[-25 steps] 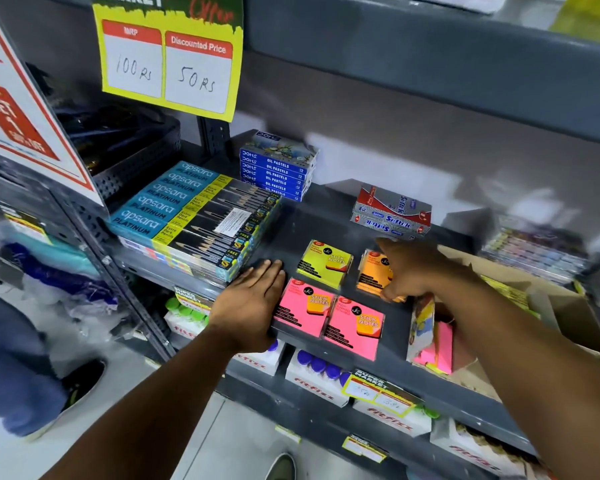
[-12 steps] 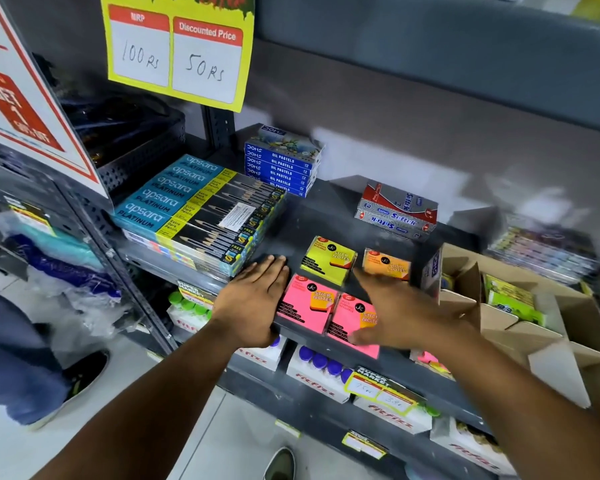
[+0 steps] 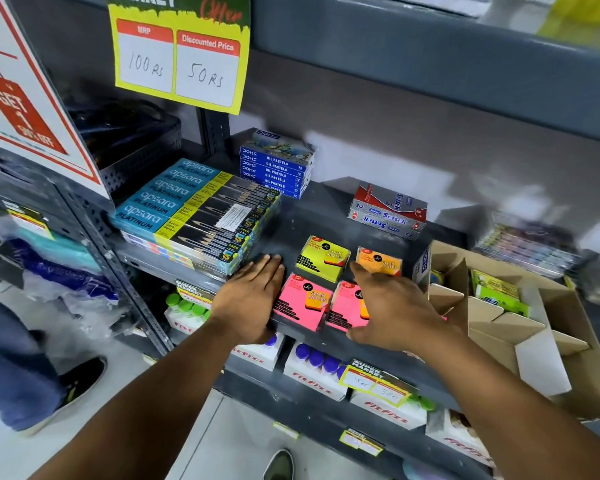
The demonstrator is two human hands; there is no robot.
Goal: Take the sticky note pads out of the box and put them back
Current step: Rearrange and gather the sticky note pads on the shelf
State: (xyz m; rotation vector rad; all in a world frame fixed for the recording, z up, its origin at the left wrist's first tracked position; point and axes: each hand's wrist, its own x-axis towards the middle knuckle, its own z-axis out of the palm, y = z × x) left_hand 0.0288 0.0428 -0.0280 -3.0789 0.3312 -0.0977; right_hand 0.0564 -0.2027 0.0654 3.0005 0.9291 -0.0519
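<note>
Several sticky note pads lie on the grey shelf (image 3: 309,216): a yellow pad (image 3: 321,259), an orange pad (image 3: 380,261), a pink pad (image 3: 302,303) and a second pink pad (image 3: 345,306). My left hand (image 3: 250,303) lies flat, fingers together, against the left edge of the first pink pad. My right hand (image 3: 392,313) is spread flat over the right part of the second pink pad, hiding that side; it holds nothing. The open cardboard box (image 3: 548,344) stands at the right on the shelf, with green items inside its dividers.
Pencil packs (image 3: 201,211) are stacked left of my left hand. Oil pastel boxes (image 3: 274,168) and a red-grey box (image 3: 388,211) stand behind the pads. Bottle cartons (image 3: 316,372) fill the lower shelf. A person's shoe (image 3: 80,386) is on the floor at left.
My right hand has left the orange pad at the back and come forward and down onto the second pink pad. The left hand has stayed beside the first pink pad.
</note>
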